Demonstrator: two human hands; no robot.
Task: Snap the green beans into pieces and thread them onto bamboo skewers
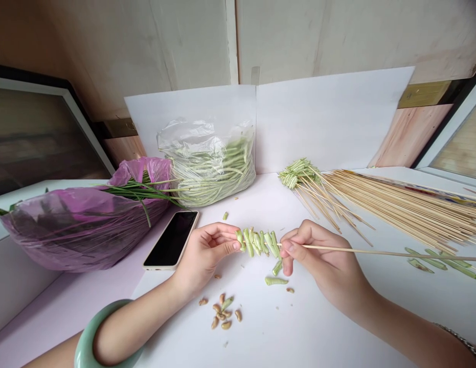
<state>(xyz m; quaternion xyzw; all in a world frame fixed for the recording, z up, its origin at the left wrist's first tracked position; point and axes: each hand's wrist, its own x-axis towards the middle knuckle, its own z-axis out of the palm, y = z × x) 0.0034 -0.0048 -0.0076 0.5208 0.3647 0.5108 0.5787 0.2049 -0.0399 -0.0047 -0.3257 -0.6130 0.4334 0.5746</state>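
Observation:
Over the middle of the white table, my right hand (318, 255) pinches a bamboo skewer (360, 250) that runs off to the right. Cut green bean pieces (256, 243) sit side by side across the skewer's left end. My left hand (207, 250) has its thumb and fingers closed on the leftmost bean piece. Below my hands, a loose bean piece (276, 281) lies on the table, with another short one just above it. Nearer to me is a small cluster of brown bean seeds (222, 314) with a bit of green pod among them.
A phone (172, 240) lies left of my left hand. Behind it stand a purple bag (92, 220) of greens and a clear bag (214, 168) of long beans. Finished bean skewers (301, 174), many bare skewers (402, 204) and several bean pods (448, 263) lie at right.

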